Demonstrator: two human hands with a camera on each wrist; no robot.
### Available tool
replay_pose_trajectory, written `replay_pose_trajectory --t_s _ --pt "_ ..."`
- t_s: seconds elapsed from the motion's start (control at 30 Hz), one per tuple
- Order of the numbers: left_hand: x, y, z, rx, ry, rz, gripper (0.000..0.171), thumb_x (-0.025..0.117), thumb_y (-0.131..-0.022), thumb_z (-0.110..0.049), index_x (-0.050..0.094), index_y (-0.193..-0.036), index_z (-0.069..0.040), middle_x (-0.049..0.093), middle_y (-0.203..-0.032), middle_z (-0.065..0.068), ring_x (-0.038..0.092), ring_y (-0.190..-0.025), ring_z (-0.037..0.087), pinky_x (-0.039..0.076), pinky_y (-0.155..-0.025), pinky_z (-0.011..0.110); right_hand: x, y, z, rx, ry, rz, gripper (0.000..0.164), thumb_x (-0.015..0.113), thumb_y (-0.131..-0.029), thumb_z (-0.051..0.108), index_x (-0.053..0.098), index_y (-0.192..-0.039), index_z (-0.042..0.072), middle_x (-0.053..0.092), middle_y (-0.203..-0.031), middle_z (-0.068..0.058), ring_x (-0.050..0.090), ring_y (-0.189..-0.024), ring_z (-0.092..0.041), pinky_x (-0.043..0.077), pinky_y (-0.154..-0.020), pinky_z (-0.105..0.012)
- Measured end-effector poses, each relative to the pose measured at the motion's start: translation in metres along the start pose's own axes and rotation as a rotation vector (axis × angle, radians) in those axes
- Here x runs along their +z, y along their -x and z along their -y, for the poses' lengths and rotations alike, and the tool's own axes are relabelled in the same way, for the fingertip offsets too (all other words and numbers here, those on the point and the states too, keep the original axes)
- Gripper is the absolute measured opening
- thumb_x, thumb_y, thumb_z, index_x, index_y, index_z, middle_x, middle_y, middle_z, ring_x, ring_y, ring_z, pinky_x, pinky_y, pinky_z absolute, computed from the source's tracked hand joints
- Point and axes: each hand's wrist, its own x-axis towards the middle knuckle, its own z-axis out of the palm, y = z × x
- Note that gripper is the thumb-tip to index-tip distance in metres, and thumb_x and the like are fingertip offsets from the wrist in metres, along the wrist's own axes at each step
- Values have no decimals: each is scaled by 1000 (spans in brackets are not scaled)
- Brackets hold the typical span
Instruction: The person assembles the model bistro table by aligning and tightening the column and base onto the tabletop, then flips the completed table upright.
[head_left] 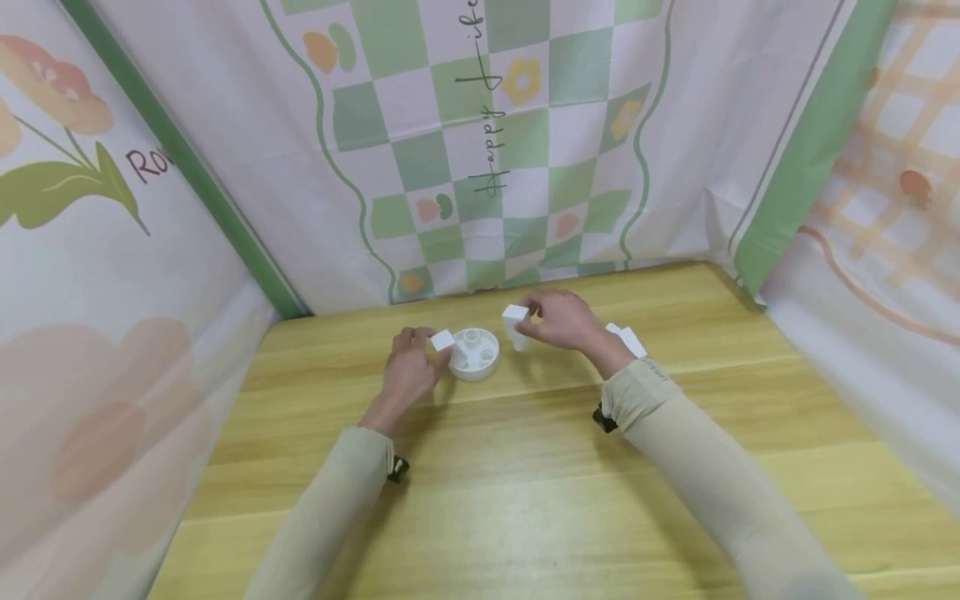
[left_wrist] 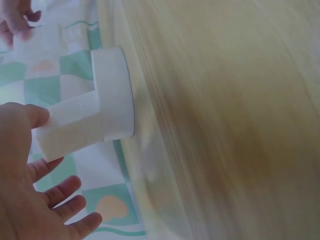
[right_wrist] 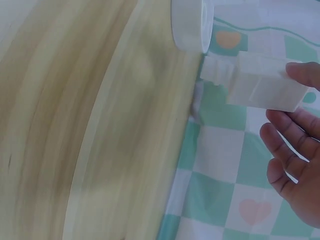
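Round white dish (head_left: 476, 373): It sat on the far part of the wooden table (head_left: 487, 500), raised socket (head_left: 471, 337) facing up.
Left block (head_left: 442, 340): It met the dish's left part — how firmly seated, I could not tell.
Right block (head_left: 515, 321): It was held up just right of the dish, ridged stub (right_wrist: 216, 70) pointing down.
Care called for: In my judgement, the dish wanted bracing from the left, the stub squared over a socket, and a light first twist, lest what looked like threads cross.
Left hand (head_left: 411, 362): Thumb and forefinger pinched the left block, the other fingers spread; the forearm reached in from near left.
Right hand (head_left: 566, 321): Thumb and opposing fingertips clamped the right block's upper end — forearm slanting in from near right.
White pieces (head_left: 628, 340): They lay beside the right wrist, partly hidden.
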Motion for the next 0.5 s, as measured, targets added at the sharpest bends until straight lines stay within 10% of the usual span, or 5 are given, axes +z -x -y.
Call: replay_pose_trajectory --t_s 0.5 --pt "0 -1 1 6 -30 10 57 52 -99 -53 51 -136 -10 49 -134 18 49 -124 34 53 -97 48 20 -11 24 -32 -85 -24 40 70 -88 41 66 -118 15 70 -108 -6 64 -100 -25 53 -90 -43"
